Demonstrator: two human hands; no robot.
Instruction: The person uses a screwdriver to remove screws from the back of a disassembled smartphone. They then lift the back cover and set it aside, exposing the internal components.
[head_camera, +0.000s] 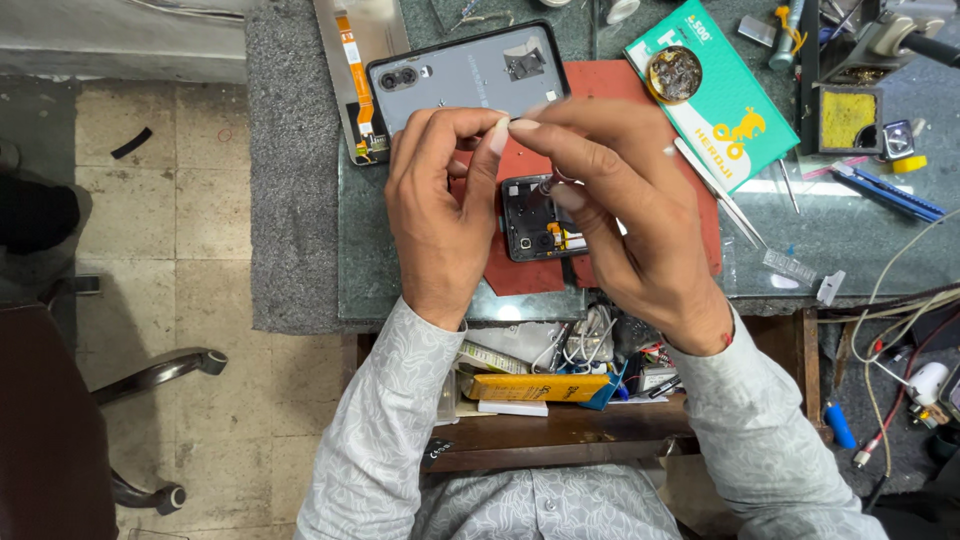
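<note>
Both hands work above an opened phone body (537, 222) lying on a red mat (520, 275) on the glass worktop (820, 230). The left hand (440, 215) has thumb and forefinger pressed together, tip to tip with the right hand's fingers (527, 127), pinching something too small to identify. The right hand (625, 205) also appears to steady a slim tool against the phone. A detached grey back cover (470, 75) lies just beyond, tweezers (720, 192) to the right. Judgement: the pinch should stay light, directly over the phone, so nothing drops into the open drawer (540, 385).
</note>
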